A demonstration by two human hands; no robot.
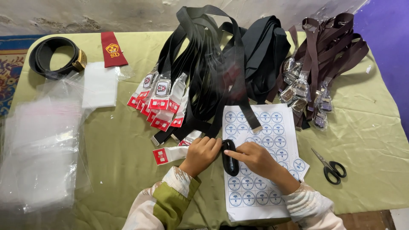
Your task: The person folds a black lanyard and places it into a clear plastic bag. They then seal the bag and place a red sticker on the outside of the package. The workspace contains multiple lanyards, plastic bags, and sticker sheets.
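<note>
While both forearms come in from below, the left hand [201, 154] curls closed around the rolled black belt [230, 158] over the sticker sheet [260, 170]. The right hand [254, 156] pinches its top edge, probably with thumb and forefinger.

Small home packing workshop, green-clothed table [375, 127] against rough plaster wall [106, 15], heaps of black belts [213, 64] and brown belts [328, 47], stack of clear plastic sleeves [40, 145], round-sticker sheet [260, 170], scissors [330, 167], patterned rug [10, 70]
</note>
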